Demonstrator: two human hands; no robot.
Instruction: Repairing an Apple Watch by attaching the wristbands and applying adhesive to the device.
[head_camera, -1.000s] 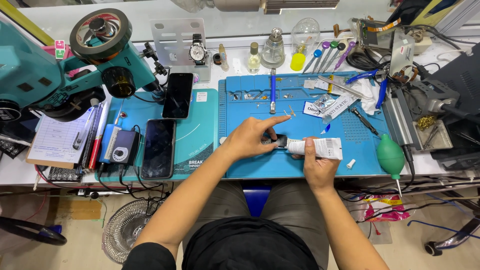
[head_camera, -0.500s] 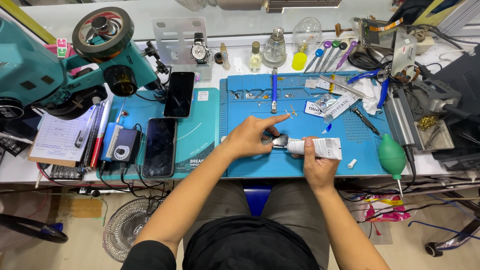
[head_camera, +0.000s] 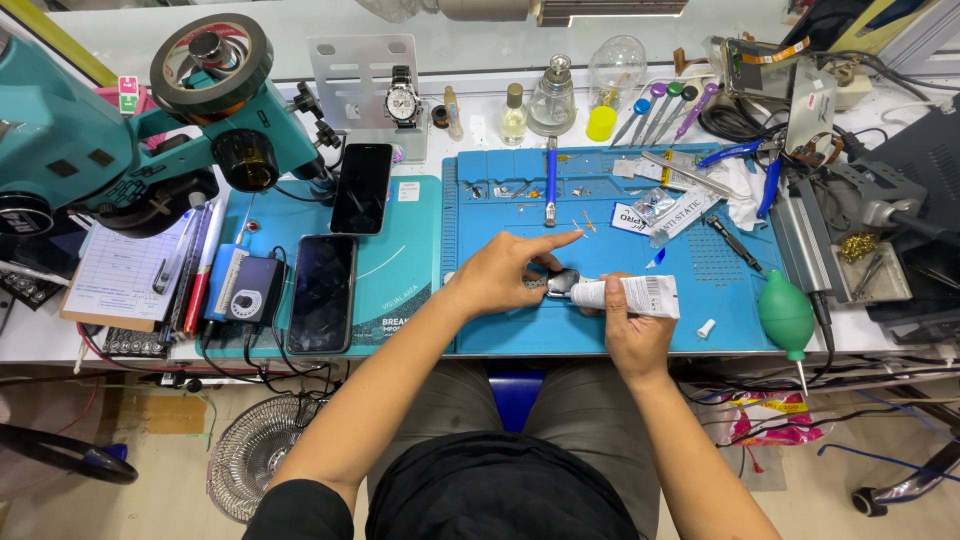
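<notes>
my right hand (head_camera: 632, 335) grips a white squeeze tube (head_camera: 625, 296) lying crosswise on the blue silicone work mat (head_camera: 610, 335), its nozzle pointing left at what looks like a small metal watch case (head_camera: 560, 283) pinned under my left hand (head_camera: 500, 277), forefinger outstretched.

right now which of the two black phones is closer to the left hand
The upper phone, beside the microscope arm; the lower phone lies farther from the left hand.
</notes>
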